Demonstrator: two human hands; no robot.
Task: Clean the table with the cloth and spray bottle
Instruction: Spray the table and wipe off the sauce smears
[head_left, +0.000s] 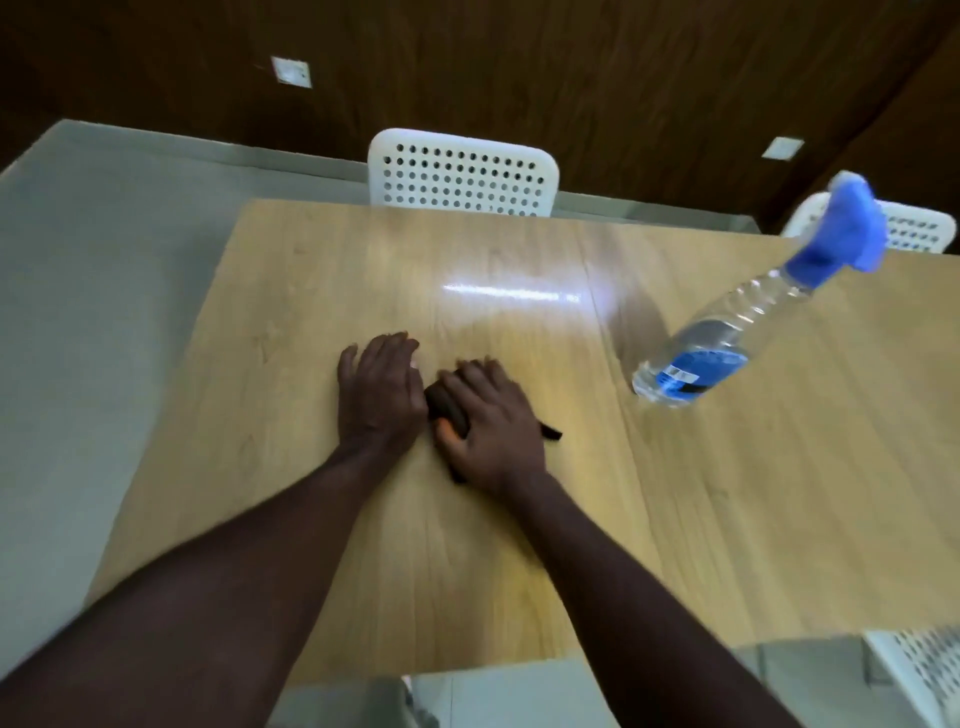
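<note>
Surface: table (322, 270), light wood-grain laminate, glossy; bright strip of lamp glare at centre-far. Seam (621, 415) runs near-to-far across the top, R of the hands.

L hand (376, 392): flat on bare tabletop, palm down, fingers straight & together, holding nothing.

R hand (493, 421): lies on the cloth (445, 404), fingers spread over it, pressing it to the table; no clear curl round it. Cloth = dark, bunched/folded, small orange patch at near edge, one end sticking out R of the hand. Hands just beside each other, cloth between them.

Spray bottle (727, 338): stands on table R of seam, well apart from the hands; clear body, blue label, blue trigger head. Frame blurred there.

Room: grey floor (93, 260); dark wood-panel wall (519, 67) w/ two white wall plates (291, 71). White perforated chair (462, 174) at far edge, second chair (919, 231) far R, third chair (924, 670) near R corner.
</note>
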